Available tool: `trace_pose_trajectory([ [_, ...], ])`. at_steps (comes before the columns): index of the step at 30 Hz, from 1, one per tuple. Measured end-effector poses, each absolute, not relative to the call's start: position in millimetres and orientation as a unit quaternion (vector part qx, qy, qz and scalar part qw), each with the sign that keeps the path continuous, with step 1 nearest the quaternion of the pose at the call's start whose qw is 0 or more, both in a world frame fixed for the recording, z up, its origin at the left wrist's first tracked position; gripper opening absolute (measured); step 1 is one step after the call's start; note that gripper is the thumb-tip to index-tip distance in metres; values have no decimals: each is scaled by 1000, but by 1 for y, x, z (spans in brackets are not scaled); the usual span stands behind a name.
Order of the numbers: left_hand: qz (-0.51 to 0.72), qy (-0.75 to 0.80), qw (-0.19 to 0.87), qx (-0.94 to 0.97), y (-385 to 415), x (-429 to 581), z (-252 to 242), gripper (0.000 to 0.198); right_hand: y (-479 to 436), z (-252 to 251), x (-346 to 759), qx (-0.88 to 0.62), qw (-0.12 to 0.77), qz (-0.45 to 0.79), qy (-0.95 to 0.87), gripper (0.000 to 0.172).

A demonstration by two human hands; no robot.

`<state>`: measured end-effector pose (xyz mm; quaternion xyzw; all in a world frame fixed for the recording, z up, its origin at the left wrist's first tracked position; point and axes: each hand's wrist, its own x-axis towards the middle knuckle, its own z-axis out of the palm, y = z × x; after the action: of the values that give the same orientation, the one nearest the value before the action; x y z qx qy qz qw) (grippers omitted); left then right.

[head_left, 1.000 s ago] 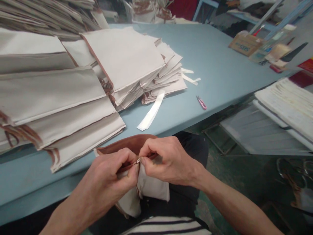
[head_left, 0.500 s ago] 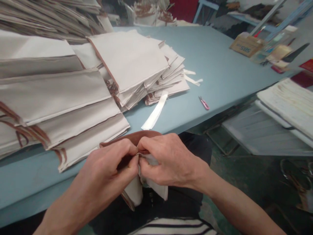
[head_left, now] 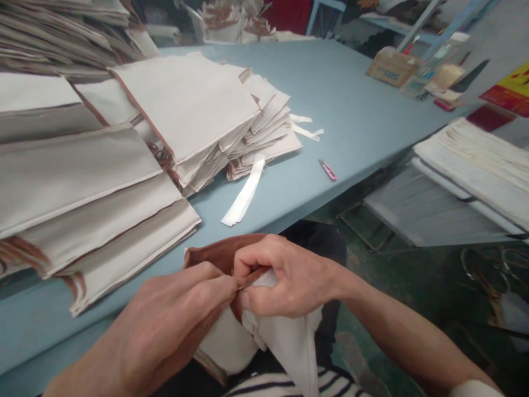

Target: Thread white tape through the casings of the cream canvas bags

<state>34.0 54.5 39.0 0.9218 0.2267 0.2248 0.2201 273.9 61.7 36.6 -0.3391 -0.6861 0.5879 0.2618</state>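
Over my lap I hold a cream fabric piece [head_left: 285,339] with a brown lining and edge, sewn like a bag or cover. My left hand [head_left: 177,309] pinches its brown edge from the left. Right beside those fingertips, my right hand [head_left: 289,278] is closed on the same edge, with a fold of brown and cream cloth between thumb and fingers. The lower part hangs down beneath both hands in two flaps. Exactly what lies between the left fingertips is partly hidden.
On the blue table [head_left: 339,94] lie stacked cream fabric pieces [head_left: 190,110] with brown edges, a white strip [head_left: 245,193] and pink thread snips [head_left: 328,170]. A cardboard box [head_left: 388,67] stands farther back. At right, folded white cloth [head_left: 475,157] rests on a stand.
The edge in my hands has been turned so more brown lining and cream cloth show. My right fingers have curled round a fold. The view has shifted slightly right.
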Motion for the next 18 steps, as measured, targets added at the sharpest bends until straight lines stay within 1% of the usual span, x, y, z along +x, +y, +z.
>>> trace_pose_trajectory([
  [3,227,216,183,932,52,32,34,28,62,27,278,-283,241,721,-585,15],
  [5,219,220,147,939,51,30,30,35,62,21,277,-266,234,776,-521,22],
  [7,210,221,106,946,50,31,26,38,62,15,275,-269,242,797,-484,25],
  [9,215,220,81,948,50,33,25,33,61,11,274,-274,255,790,-486,22],
  [11,238,230,113,937,49,37,27,27,60,12,273,-284,282,741,-539,12],
  [12,250,249,141,925,49,38,29,28,59,13,273,-294,303,698,-578,6],
  [13,258,276,168,910,49,39,30,30,58,15,272,-303,331,643,-620,3],
  [14,261,304,194,895,49,39,32,31,57,17,272,-309,358,585,-659,6],
  [16,245,345,246,872,49,37,35,23,55,21,272,-312,401,477,-718,9],
  [17,229,352,275,865,50,35,36,18,54,22,271,-313,411,434,-738,10],
  [18,214,352,302,860,51,34,37,18,53,23,271,-314,418,400,-753,10],
])
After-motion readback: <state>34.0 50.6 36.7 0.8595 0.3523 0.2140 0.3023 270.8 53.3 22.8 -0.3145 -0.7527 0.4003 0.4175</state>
